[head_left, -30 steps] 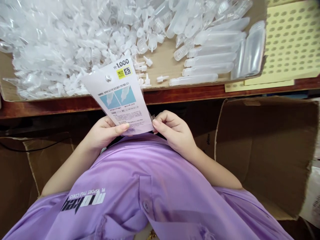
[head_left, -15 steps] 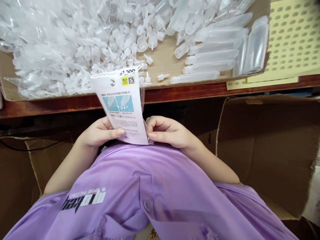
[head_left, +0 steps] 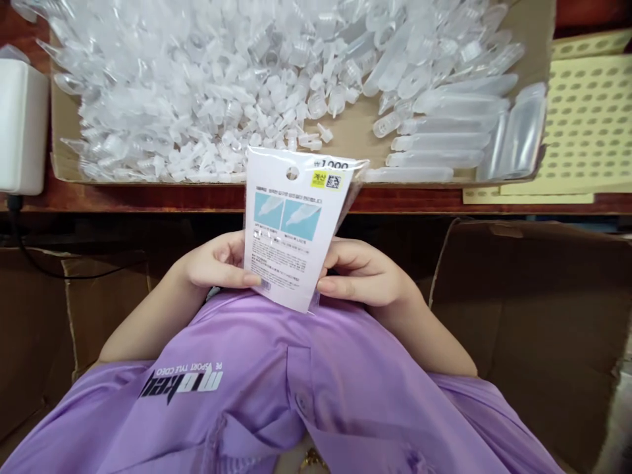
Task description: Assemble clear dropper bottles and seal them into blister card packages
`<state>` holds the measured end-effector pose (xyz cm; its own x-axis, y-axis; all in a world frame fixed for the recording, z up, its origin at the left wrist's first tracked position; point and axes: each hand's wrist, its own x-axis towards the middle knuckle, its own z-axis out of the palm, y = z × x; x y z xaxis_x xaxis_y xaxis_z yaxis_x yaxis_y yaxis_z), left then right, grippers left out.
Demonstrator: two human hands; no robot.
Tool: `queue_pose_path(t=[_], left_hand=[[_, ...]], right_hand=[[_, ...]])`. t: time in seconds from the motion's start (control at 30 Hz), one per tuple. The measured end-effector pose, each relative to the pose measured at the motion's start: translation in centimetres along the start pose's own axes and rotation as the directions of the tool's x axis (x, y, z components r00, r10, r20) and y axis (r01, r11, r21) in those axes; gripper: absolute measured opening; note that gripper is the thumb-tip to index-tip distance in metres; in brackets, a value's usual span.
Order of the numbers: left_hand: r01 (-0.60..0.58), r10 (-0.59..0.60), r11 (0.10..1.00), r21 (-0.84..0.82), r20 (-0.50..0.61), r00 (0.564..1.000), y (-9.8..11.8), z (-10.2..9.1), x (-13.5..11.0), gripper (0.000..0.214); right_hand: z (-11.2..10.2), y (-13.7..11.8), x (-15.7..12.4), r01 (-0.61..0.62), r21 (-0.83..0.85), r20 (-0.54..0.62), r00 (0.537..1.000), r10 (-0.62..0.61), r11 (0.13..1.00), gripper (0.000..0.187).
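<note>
A clear plastic packaging bag (head_left: 291,230) with a printed white card in it stands upright before my chest, its printed side toward me. My left hand (head_left: 220,263) pinches its lower left edge, thumb on the printed face and fingers behind. At the lower right edge my right hand (head_left: 363,271) grips the same bag between thumb and curled fingers. What else the bag holds is hidden behind the card. Beyond it, a shallow cardboard tray (head_left: 345,135) carries a heap of small clear and white plastic bottles, nozzles and caps (head_left: 197,85).
Several slim translucent tubes (head_left: 439,141) lie in a row at the tray's right. Yellow sticker sheets (head_left: 587,118) rest beside the tray. A white box-shaped device (head_left: 22,125) with a black cable stands at the left. Open cardboard boxes (head_left: 533,316) flank me below the table edge.
The bag has shifted right and turned its printed face more squarely toward me. Both hands moved slightly right and down with it, keeping their hold. The camera view has shifted too.
</note>
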<state>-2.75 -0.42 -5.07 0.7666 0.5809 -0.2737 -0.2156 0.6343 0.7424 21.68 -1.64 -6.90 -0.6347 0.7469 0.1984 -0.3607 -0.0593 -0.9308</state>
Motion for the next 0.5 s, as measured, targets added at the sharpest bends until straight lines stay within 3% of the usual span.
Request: queue_pose_path(t=[0.1, 0.2, 0.27, 0.33, 0.43, 0.5], left_hand=[[-0.005, 0.008, 0.998, -0.056, 0.046, 0.999, 0.8, 1.1, 0.8, 0.034], [0.045, -0.010, 0.969, -0.243, 0.143, 0.990, 1.7, 1.8, 1.5, 0.037], [0.064, 0.002, 0.941, -0.332, 0.195, 0.981, 2.3, 2.0, 1.9, 0.040], [0.039, 0.031, 0.934, -0.354, 0.191, 0.981, 3.2, 1.9, 2.4, 0.047], [-0.060, 0.092, 0.955, -0.289, 0.098, 0.991, 4.7, 1.9, 2.8, 0.053], [-0.137, 0.138, 0.968, -0.212, -0.010, 0.990, 5.7, 2.0, 2.4, 0.054]], right_hand=[[-0.4, -1.7, 0.8, 0.188, -0.165, 0.123, 0.978, -0.169, 0.968, 0.004], [-0.3, -3.9, 1.4, 0.248, -0.114, 0.129, 0.964, -0.233, 0.962, 0.003], [-0.1, -5.3, 1.6, 0.177, -0.128, -0.004, 0.984, -0.180, 0.976, 0.005], [-0.1, -6.6, 1.9, 0.032, -0.159, -0.170, 0.984, -0.059, 0.987, 0.013], [-0.4, -8.6, 3.2, -0.170, -0.112, -0.359, 0.926, 0.120, 0.979, 0.025], [-1.2, -10.1, 4.6, -0.227, -0.039, -0.417, 0.889, 0.191, 0.973, 0.030]])
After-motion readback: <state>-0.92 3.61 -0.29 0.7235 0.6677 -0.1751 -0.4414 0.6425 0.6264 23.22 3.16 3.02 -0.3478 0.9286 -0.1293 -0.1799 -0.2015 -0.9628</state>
